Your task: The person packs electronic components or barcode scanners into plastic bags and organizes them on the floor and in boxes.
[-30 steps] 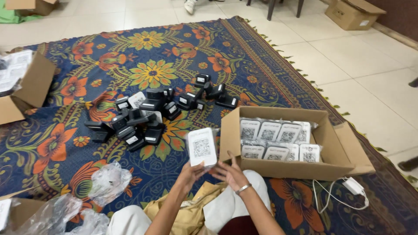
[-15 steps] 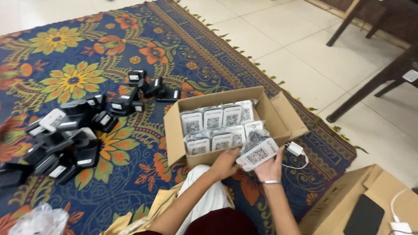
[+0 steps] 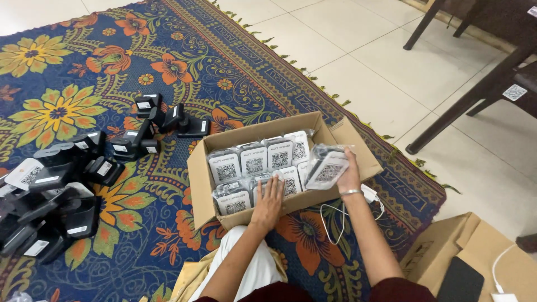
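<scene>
Gripping a white device sealed in a clear plastic bag (image 3: 327,166), the right hand (image 3: 351,170) holds it tilted over the right end of an open cardboard box (image 3: 204,184), fingers wrapped round its far edge and thumb on the near side. The packet hangs just above the box's inner right corner, beside the row already packed. The left hand (image 3: 268,201) lies flat on the packed devices (image 3: 254,168) in the front row, fingers spread slightly apart and pressing down, clamped on nothing. Those packets stand upright in two rows, white faces with square printed codes turned upward, filling most of the box and leaving a gap at the right where the held one hovers. The box's right flap (image 3: 358,148) lies folded outward under the right wrist, which wears a thin bracelet (image 3: 351,192). A white cable with a plug (image 3: 344,215) trails on the carpet just beside the box's near right corner. The box sits on a blue floral carpet (image 3: 112,61), and to its left a heap of black devices (image 3: 61,184) spreads across the pattern, a few of them near the box's left wall. Another cardboard box (image 3: 475,263) with a dark flat item on it stands at the lower right, and dark chair legs (image 3: 464,106) rise from the tiled floor (image 3: 363,67) beyond the carpet's fringe.
</scene>
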